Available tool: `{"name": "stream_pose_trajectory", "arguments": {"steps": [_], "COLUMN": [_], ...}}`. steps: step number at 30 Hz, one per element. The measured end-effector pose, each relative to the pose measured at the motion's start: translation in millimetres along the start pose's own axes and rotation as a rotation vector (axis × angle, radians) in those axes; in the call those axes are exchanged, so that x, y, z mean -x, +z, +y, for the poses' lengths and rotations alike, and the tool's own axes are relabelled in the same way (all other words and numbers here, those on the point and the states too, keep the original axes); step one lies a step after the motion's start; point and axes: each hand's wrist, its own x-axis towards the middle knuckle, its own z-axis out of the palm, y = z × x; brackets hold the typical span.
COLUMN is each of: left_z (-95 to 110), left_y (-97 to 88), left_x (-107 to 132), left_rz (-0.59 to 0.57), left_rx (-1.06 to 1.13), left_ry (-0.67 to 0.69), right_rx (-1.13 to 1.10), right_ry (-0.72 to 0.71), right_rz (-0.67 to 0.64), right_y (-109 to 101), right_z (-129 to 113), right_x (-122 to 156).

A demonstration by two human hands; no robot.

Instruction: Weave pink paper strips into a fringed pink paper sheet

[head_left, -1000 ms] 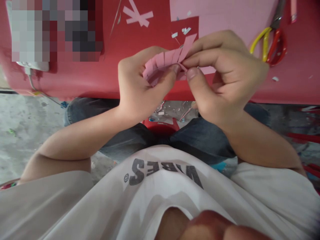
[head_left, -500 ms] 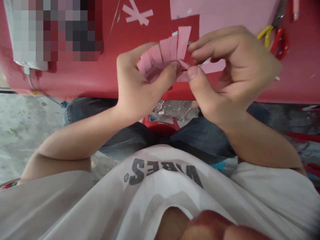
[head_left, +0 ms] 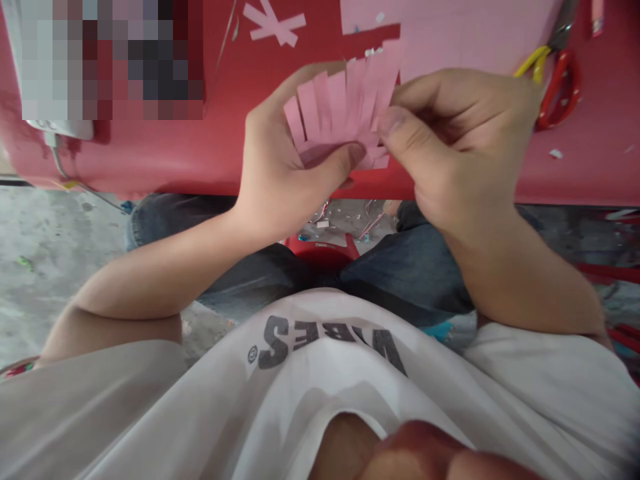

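Observation:
A strip of pink paper cut into a fringe (head_left: 340, 110) is held between both hands over the near edge of the red table (head_left: 150, 153). My left hand (head_left: 280, 173) cups the rolled lower part, with its thumb pressed on the uncut base. My right hand (head_left: 450, 153) pinches the right end of the strip between thumb and fingers. The cut tabs stand up and fan out above the fingers.
A large pink sheet (head_left: 450, 33) lies on the table behind the hands. Scissors with yellow and red handles (head_left: 555, 73) lie at the right. A pink paper asterisk shape (head_left: 273, 23) and small scraps lie on the table. A red stool (head_left: 323, 253) shows between my knees.
The fringe tabs have turned from lying curled to the left to standing upright and fanned. My right hand has closed in on the strip's right end, with its thumb raised.

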Motion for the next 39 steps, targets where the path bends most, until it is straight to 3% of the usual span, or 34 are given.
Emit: {"name": "stream_pose_trajectory", "arguments": {"steps": [4,11,17,23,28,35,39], "left_z": [-8,33,29,29,32,33,36], "left_y": [-4.0,-3.2,-6.2,-5.6,-3.8,-4.7,-3.3], "left_x": [0,5,3,3,3,1,1], "left_rz": [-0.104,-0.134,-0.077,-0.081,-0.045,-0.051,-0.021], "left_rx": [0.060,-0.008,0.049,-0.070,-0.056,-0.077,-0.097], "left_ry": [-0.041,-0.371,-0.355,-0.331,-0.333,-0.356,-0.366], "right_rx": [-0.038,-0.029,-0.004,-0.084,-0.227,-0.102,-0.150], "right_ry": [0.037,0.214,0.231,0.197,0.196,0.221,0.255], "right_rz": [0.000,-0.026,0.010,0.036,0.000,-0.012,-0.060], "right_y": [-3,-10,-11,-10,-8,-10,-11], "right_z": [-3,-17,-19,-11,-8,-13,-12], "right_x": [-2,-3,-5,-6,-8,-7,-6]}}
